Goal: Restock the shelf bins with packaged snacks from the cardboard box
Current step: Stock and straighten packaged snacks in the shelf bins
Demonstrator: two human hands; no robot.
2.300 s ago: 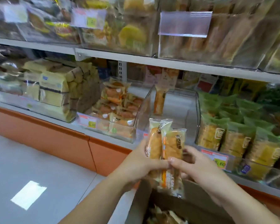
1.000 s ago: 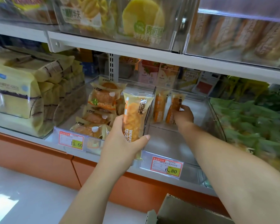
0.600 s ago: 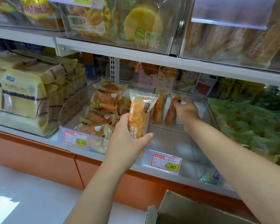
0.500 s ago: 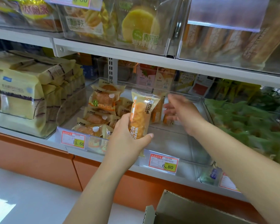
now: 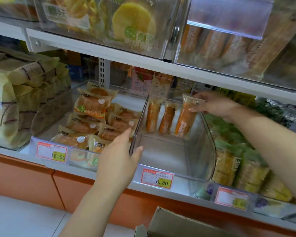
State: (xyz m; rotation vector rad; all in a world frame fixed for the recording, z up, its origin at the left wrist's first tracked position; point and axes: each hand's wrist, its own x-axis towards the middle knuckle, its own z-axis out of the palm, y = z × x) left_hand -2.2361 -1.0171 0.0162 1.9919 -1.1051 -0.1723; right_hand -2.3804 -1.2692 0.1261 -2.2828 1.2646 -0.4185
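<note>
A clear shelf bin [image 5: 174, 170] with a 6.80 price tag holds three upright orange snack packs at its back. My right hand [image 5: 214, 104] pinches the top of the rightmost snack pack [image 5: 184, 120], which stands tilted beside the other two snack packs [image 5: 159, 118]. My left hand [image 5: 120, 156] is empty, fingers straight, over the divider wall at the bin's front left corner. The flap of the cardboard box [image 5: 183, 223] shows at the bottom edge; what it contains is out of view.
Left of the bin, a second clear bin [image 5: 58, 147] holds several round bread packs, priced 15.60. Yellow bagged goods [image 5: 7, 103] fill the far left, green-topped packs [image 5: 243, 165] the right. An upper shelf [image 5: 143, 64] of more bins overhangs closely.
The pack my left hand held has passed to my right hand, which now stands it third in the row. My left hand has dropped empty toward the bin's front left corner.
</note>
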